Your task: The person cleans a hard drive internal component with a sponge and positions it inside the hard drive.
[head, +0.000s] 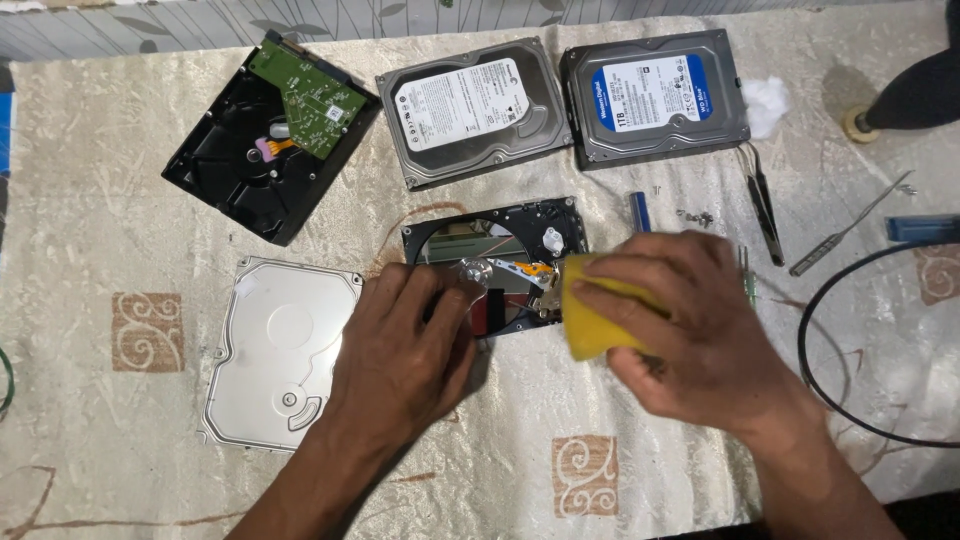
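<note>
Sponge [592, 322], yellow and pinched between thumb and curled fingers of the right hand [690, 335], sits at the 3 o'clock edge of the opened hard drive [497, 262], which lies at the centre of the cloth-covered table [120, 200]. The left hand [405, 345] presses down on the drive's 7 o'clock corner, fingers spread and flat, gripping nothing. Wiping well here probably means light strokes that stay off the actuator arm [515, 268] and the bare platter [480, 250], with the left hand steadying the case. Room is tight: the removed silver lid [280, 350] lies at 8 o'clock just beside the left hand, two closed drives [470, 110] [655, 95] sit at 12 and 1 o'clock, and a drive with a green circuit board [265, 140] at 10 o'clock. Loose screws [695, 216] and tweezers [765, 205] lie at 2 o'clock, near the sponge; a black cable [830, 350] loops at 3 o'clock. Open cloth lies toward 6 o'clock.
</note>
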